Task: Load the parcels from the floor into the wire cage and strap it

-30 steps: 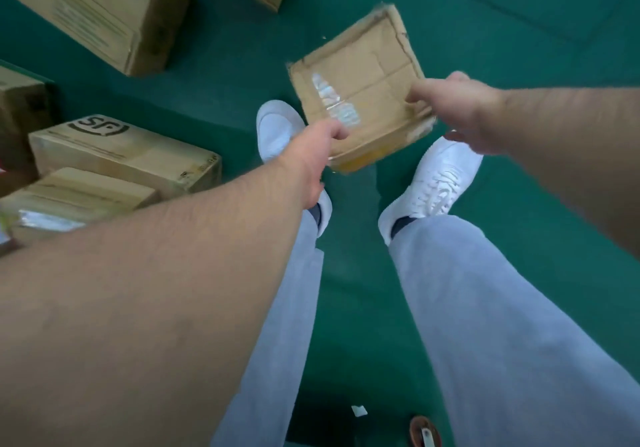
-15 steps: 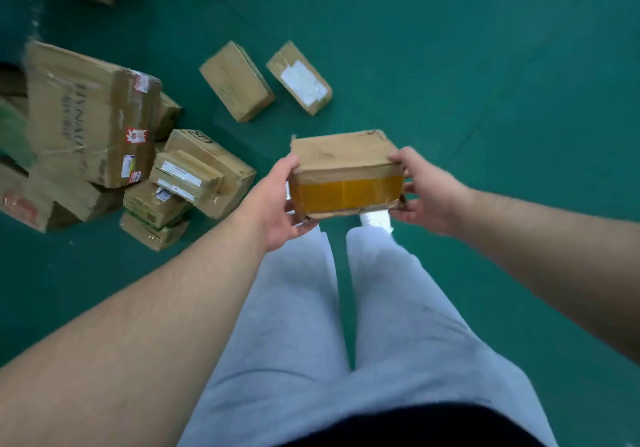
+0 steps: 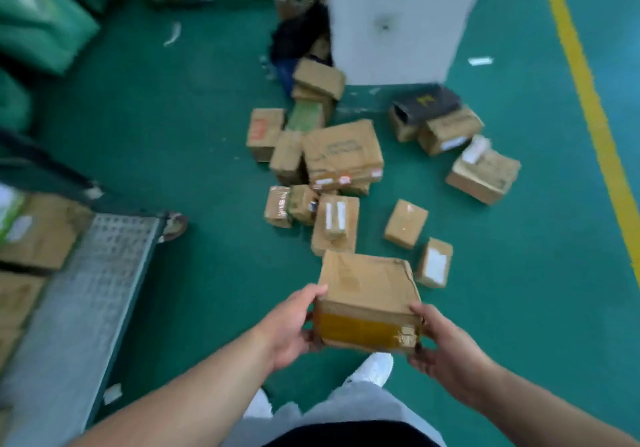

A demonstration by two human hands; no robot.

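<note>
I hold a worn brown cardboard parcel (image 3: pixel 367 294) with yellowed tape on its near side, in front of my waist. My left hand (image 3: pixel 294 325) grips its left side and my right hand (image 3: pixel 440 349) grips its right side. The wire cage (image 3: pixel 93 273) stands at the left, its grey mesh panel folded down, with cardboard boxes (image 3: pixel 38 235) inside it. Several more parcels (image 3: pixel 332 169) lie scattered on the green floor ahead, among them a small box (image 3: pixel 406 224) and a labelled one (image 3: pixel 434 263) near the held parcel.
A white pillar (image 3: pixel 398 20) rises behind the parcel pile. A yellow line (image 3: pixel 588 100) runs along the floor at the right. Green bins (image 3: pixel 38 20) stand at the far left. My white shoes (image 3: pixel 372 370) are below the held parcel.
I have stood up with the parcel, lifting it off the floor between my feet. The view has swung up and left, bringing the wire cage and the pillar into sight.
</note>
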